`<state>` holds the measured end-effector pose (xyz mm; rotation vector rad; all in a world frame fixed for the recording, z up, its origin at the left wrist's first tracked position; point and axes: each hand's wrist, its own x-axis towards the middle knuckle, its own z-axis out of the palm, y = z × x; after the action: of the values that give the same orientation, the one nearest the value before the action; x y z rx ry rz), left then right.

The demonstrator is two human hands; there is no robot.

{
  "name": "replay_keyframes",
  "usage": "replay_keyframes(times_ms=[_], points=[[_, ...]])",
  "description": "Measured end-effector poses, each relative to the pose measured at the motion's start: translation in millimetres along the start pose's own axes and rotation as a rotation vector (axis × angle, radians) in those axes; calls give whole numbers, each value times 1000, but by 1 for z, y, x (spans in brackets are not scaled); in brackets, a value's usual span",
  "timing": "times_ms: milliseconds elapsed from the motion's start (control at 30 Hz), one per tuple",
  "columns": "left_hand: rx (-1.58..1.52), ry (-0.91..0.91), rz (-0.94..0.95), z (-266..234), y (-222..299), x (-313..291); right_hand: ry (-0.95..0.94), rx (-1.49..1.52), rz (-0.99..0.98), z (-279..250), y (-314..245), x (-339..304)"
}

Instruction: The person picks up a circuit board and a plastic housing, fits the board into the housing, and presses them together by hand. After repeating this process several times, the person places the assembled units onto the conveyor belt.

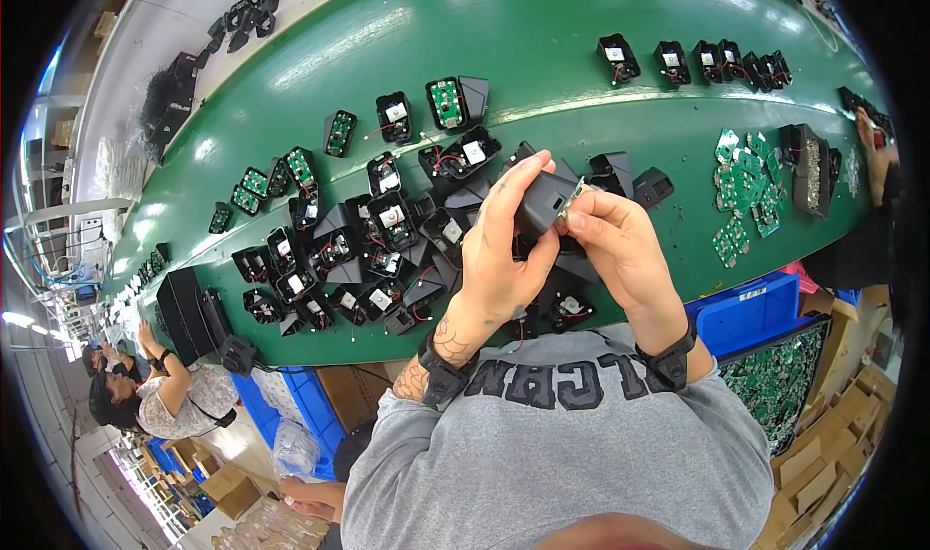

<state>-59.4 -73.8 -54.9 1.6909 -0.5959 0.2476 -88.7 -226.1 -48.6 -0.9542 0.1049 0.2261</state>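
Observation:
My left hand [506,235] is wrapped round a black plastic housing [545,204], held up above the green table. At the housing's right edge, the fingers of my right hand [612,232] pinch a small green circuit board [578,191], of which only an edge shows. Beneath and left of my hands lies a crowd of open black housings [390,218], many with a white part and red wires inside. Farther back, one housing holds a green circuit board [446,102]. My fingers hide part of the board and the housing's inside.
Loose circuit boards [748,187] are heaped at the right, beside a black box of small parts [810,170]. More housings [672,63] stand in a row at the far right. Blue bins [741,313] sit below the table edge. Co-workers' hands [877,158] show at the right and left.

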Motion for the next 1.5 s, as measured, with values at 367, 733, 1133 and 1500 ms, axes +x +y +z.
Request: replay_keyframes(times_ms=[367, 733, 1133, 1500], points=[[104, -19, 26, -1, -2, -1, 4, 92, 83, -5, 8, -2], [121, -31, 60, 0, -4, -5, 37, 104, 141, -12, 13, -2], [40, -8, 35, 9, 0, -9, 34, 187, 99, -8, 7, -8], [60, 17, 5, 20, 3, -15, 34, 327, 53, -8, 19, -7]])
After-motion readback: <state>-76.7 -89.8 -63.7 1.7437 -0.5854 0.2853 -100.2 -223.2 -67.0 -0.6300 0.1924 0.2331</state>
